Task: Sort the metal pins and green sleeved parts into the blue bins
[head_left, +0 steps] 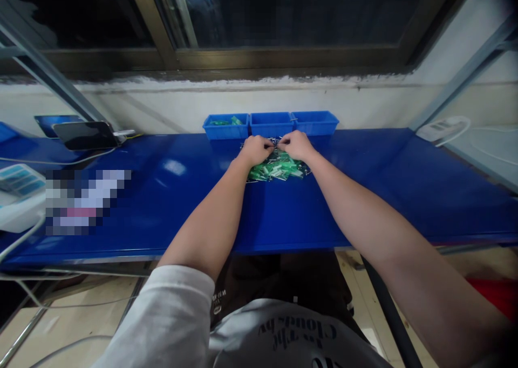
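Held left hand [258, 150] and right hand [297, 145] close together over the far side of a pile of green pieces [280, 167] on the desk [287, 217], near three blue bins [271, 128]. Curled the fingers [286, 140] narrowly inward, but could not tell whether around anything.

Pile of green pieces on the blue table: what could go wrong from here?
Scatter: the pile of green pieces lies loose on the blue table, so the left hand and right hand, both at its far side, could push pieces outward.
Mix-up: thin shiny pieces lie among the green ones, so the two kinds might be picked up together.
Bump: the three blue bins stand just beyond the hands, so either might nudge one.
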A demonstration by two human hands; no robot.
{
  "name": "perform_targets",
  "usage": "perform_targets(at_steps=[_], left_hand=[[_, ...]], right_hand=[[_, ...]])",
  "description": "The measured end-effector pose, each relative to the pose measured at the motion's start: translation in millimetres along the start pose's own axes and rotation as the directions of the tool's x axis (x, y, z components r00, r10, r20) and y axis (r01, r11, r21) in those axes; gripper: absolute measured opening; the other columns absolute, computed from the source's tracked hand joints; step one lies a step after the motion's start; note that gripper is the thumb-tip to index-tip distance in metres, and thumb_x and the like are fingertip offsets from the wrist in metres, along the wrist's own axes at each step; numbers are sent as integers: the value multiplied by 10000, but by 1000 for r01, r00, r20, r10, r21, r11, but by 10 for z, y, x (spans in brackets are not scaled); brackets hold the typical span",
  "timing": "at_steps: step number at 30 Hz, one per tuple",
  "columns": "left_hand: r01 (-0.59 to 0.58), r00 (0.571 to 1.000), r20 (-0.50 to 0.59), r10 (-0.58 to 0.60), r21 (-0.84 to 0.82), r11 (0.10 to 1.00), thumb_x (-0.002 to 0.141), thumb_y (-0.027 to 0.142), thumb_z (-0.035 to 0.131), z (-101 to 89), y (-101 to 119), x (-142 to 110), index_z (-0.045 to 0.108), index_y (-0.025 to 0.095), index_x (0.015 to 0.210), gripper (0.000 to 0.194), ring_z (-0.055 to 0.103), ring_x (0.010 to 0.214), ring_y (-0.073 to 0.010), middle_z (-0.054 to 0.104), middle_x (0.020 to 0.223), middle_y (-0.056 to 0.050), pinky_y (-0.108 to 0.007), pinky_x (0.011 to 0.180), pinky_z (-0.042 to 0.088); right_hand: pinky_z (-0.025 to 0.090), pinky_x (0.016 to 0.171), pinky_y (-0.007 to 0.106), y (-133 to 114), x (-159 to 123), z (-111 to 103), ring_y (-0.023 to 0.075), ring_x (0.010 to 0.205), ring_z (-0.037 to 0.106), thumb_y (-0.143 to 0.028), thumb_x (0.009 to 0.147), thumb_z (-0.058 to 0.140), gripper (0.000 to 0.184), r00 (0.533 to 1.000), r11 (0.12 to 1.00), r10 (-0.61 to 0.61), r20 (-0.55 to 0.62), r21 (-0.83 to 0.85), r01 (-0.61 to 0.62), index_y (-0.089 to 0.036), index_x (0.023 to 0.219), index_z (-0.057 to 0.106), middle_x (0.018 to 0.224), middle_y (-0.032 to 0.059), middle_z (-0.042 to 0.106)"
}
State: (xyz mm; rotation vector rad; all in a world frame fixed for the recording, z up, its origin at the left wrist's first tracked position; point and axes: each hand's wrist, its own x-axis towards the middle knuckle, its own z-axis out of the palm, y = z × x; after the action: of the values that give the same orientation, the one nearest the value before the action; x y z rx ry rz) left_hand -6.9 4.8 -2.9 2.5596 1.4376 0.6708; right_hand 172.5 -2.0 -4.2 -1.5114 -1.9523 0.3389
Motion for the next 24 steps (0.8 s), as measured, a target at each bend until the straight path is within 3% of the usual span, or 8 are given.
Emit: perform_targets(at_steps=[7, 12, 18, 24], left_hand=[[7, 1000, -2, -7, -18, 1000, 837, 253, 622, -18, 15, -13, 801, 228, 1020, 257, 699, 1021, -248, 778, 1064, -46, -334, 970, 505], [-6, 998, -62, 2, -77, 997, 879, 289, 601, -52, 50, -33, 759, 211, 1109, 290, 685, 1057, -250, 761, 1126, -56, -354, 979, 494], [-36, 993, -113, 19, -149, 988, 933, 295, 547, -66, 75, -30, 766, 200, 1032, 258, 692, 1002, -231, 771, 1057, -61, -340, 956, 499], [-31, 988, -157, 1, -193, 981, 941, 286, 547, -72, 93, -36, 770, 202, 1039, 258, 690, 1022, -227, 767, 1088, -56, -327, 962, 499]], right_hand=[[514, 882, 383, 57, 19, 33, 253, 892, 678, -222, 825, 642, 134, 999, 999, -28, -45, -44, 26, -197, 846, 772, 859, 78, 759], [492, 867, 358, -27, 5, 15, 239, 880, 661, -255, 892, 560, 185, 990, 996, -93, -102, -19, 92, -179, 885, 729, 911, 84, 752], [463, 808, 333, -181, -38, -54, 214, 770, 622, -342, 968, 459, 350, 990, 998, -66, -121, -17, 64, -193, 698, 626, 772, 76, 701], [489, 804, 330, -112, -21, -29, 197, 761, 638, -380, 928, 529, 311, 990, 987, -28, -140, 153, 49, -188, 710, 641, 751, 53, 701]])
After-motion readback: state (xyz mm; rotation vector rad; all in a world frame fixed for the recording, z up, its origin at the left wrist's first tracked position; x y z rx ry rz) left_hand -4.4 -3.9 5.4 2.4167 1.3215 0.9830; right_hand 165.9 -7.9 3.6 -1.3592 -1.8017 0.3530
